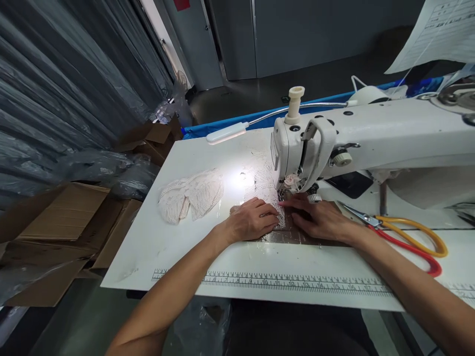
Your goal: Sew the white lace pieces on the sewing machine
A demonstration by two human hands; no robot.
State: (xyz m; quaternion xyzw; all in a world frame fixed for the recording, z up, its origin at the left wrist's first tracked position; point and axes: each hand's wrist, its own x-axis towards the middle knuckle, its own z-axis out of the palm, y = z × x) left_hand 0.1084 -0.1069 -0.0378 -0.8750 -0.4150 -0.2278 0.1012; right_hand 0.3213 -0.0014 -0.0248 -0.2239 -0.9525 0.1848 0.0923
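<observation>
- on the white sewing table [156, 247], both hands lie flat, palms down, on a strip of white lace [279, 213] just in front of the needle area.
- left hand [252, 220] presses the lace with fingers spread loosely, clamped on nothing; its fingertips reach the strip's left edge.
- right hand [321, 217] rests flat too, index finger stretched toward the presser foot [282, 194], touching the lace there.
- the 2 hands sit close together, lace between them.
- white sewing machine [371, 138] stands over the lace; a gooseneck lamp [226, 133] throws a bright patch on the table.
- a pile of lace pieces [191, 198] lies left of the hands, well apart.
- scissors [408, 237] with yellow and red handles lie right of the right hand.
- a printed ruler [278, 283] runs along the near table edge, numbers such as 7, 8, 9, 10 readable.
- a printed sheet [438, 34] hangs top right, text too small to read.
- cardboard boxes [67, 217] sit on the floor at left.
</observation>
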